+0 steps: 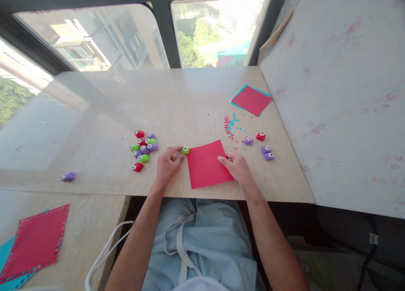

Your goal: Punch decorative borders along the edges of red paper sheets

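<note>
My left hand (169, 164) grips a small green craft punch (185, 150) between thumb and fingers. The punch sits at the upper left corner of a red paper sheet (207, 166); whether the paper is inside its slot cannot be made out. On the sheet's right edge, my right hand (236, 166) pinches the paper, thumb on top and fingers beneath. Left of my left hand lies a cluster of red, green and purple punches (144, 148). Beyond my right hand are a red punch (260, 136) and several purple punches (268, 153).
Red and blue paper confetti (230, 125) is scattered behind the sheet. A stack of coloured paper (252, 100) lies near the wall. One purple punch (67, 177) rests far left. Sheets with punched edges (41, 240) lie lower left, near a white cable (104, 251).
</note>
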Available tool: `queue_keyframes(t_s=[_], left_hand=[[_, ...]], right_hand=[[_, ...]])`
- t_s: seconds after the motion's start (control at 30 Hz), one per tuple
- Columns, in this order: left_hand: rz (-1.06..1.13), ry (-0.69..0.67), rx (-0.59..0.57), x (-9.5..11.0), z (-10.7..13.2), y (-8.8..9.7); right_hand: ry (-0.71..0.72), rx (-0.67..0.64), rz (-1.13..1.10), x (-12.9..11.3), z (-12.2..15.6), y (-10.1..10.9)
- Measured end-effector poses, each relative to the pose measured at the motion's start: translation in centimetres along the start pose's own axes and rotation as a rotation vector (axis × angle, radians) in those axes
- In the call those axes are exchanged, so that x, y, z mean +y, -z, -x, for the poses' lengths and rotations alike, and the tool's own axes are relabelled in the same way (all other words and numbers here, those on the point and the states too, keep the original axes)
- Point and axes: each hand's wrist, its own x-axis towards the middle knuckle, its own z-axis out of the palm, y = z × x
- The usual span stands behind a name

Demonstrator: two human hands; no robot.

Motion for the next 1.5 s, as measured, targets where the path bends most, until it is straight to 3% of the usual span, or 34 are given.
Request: queue_keyframes(t_s=[0.53,0.97,1.3,1.5], left_hand=[[0.036,0.006,-0.026,0.0,0.0,0.2],[0.128,0.09,-0.083,0.2,0.0,0.6],[0.188,0.211,-0.137,0.6,-0.5,0.8],[0.22,0.208,-0.037,0.5,-0.2,0.7]], right_hand=[[-0.06,-0.06,-0.138,-0.3,1.1,-0.4],[-0.064,-0.055,-0.012,0.0,1.7,-0.3],[-0.105,-0.032,-0.054,-0.2,1.7,-0.4],[-0.139,-0.028,-0.065,-0.7,1.4,-0.5]])
